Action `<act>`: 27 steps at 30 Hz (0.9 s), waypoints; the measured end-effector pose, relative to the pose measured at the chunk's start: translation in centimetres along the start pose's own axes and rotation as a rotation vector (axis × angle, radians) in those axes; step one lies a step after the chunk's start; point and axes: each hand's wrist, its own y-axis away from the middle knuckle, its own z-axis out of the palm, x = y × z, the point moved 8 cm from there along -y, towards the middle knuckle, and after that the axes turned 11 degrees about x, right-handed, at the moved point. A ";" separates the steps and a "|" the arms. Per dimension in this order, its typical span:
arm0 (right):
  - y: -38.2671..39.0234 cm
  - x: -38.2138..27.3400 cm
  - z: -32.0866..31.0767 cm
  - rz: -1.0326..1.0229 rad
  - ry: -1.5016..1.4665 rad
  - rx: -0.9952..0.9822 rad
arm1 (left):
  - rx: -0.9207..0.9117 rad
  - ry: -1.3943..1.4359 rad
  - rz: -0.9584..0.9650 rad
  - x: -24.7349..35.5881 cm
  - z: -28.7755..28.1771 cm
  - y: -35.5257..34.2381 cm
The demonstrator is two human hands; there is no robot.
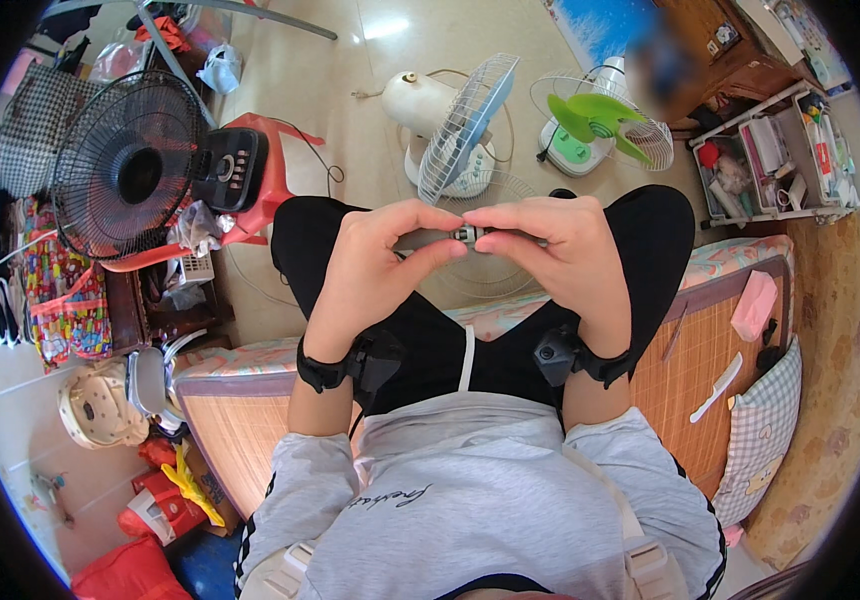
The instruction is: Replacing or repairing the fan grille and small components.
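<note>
Above my lap, both hands meet at one small grey part (467, 236) with a light, metallic-looking middle. My left hand (375, 262) is closed, its thumb and fingers pinching the left end. From the other side my right hand (565, 255) pinches the right end the same way. Most of the part is hidden by the fingers, so its kind does not show. Just beyond and below the hands, a round wire fan guard (495, 288) lies low between my knees. A white fan with a blue-edged cage (468, 125) stands on the floor beyond.
A fan with green blades (595, 118) is at the far right. On the left, a black fan (130, 175) stands by a red stool (272, 165). I sit on a woven mat (640, 400), with a white-handled knife-like object (716, 388) and a checked pillow (765, 430) on the right.
</note>
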 end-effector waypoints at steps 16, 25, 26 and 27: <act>-0.2 -0.3 0.1 -0.186 -0.001 0.089 | 0.049 -0.038 0.054 0.0 -0.2 0.0; -0.1 0.0 -0.2 -0.178 0.075 0.151 | 0.168 -0.192 0.258 1.5 0.0 0.0; -0.1 0.0 -0.2 -0.184 0.088 0.159 | 0.173 -0.244 0.307 1.8 0.1 0.1; -0.1 0.1 -0.1 -0.184 0.088 0.159 | 0.173 -0.244 0.307 1.8 0.2 0.1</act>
